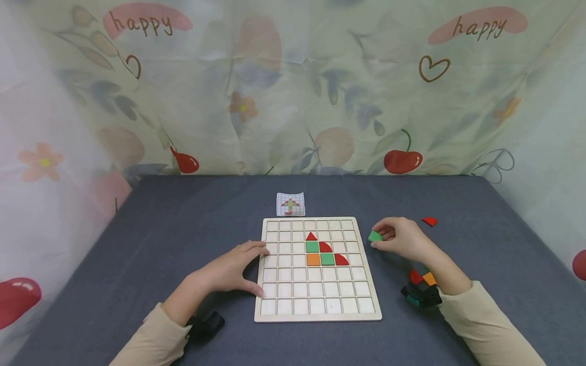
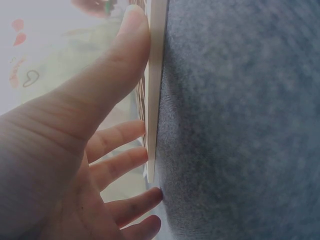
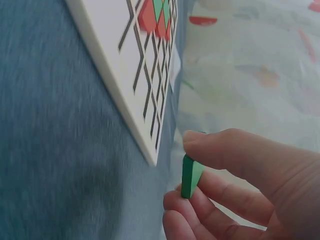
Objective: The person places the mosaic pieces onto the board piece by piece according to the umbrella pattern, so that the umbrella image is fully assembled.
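My right hand [image 1: 404, 237] pinches a green tile [image 1: 375, 236] between thumb and fingers, just off the right side of a wooden grid board [image 1: 318, 318]. In the right wrist view, the thin edge of that green tile [image 3: 187, 177] faces the camera. My left hand [image 1: 227, 270] rests against the board's left edge, thumb and fingers spread along it. Within the grid lie a red triangle [image 1: 311, 236], two green squares [image 1: 312, 247], an orange square [image 1: 313, 260] and two red quarter-circles [image 1: 341, 260].
Behind the board lies a small pattern card [image 1: 290, 205] showing a coloured figure on a grid. One red piece [image 1: 430, 221] is at the right. Beside the right wrist are a red piece [image 1: 415, 277] and an orange piece [image 1: 429, 278], partly covered by the arm and wrist strap.
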Demonstrator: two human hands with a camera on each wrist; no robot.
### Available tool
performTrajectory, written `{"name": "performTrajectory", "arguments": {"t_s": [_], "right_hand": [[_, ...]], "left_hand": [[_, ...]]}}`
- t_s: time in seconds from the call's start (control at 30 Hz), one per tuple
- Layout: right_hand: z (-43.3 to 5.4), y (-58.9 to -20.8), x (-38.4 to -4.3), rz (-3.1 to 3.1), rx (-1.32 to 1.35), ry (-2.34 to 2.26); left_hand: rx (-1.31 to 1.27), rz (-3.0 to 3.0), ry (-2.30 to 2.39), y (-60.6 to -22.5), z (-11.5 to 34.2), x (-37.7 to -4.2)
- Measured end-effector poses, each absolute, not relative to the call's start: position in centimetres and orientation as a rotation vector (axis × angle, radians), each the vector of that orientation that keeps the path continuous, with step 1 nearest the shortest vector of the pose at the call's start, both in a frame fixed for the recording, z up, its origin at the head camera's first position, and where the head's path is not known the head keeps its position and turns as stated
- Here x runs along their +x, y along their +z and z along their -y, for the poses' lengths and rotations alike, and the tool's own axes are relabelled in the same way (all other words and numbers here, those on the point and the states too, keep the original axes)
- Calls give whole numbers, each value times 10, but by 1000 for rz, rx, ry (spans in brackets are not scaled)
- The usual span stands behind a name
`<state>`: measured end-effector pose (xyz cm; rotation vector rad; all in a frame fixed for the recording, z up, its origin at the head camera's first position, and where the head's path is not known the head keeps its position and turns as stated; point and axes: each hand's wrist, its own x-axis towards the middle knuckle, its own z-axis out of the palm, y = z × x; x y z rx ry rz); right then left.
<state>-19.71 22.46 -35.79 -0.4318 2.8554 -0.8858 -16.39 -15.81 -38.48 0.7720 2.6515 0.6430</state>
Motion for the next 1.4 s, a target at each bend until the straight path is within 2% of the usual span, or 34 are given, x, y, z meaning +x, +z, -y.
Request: {"name": "performTrajectory", "arguments": {"t_s": [1.4], "right_hand": [[-132, -367, -185, -2701, -787, -913]], "left_hand": [[713, -2622, 651, -383, 157, -164]]}}
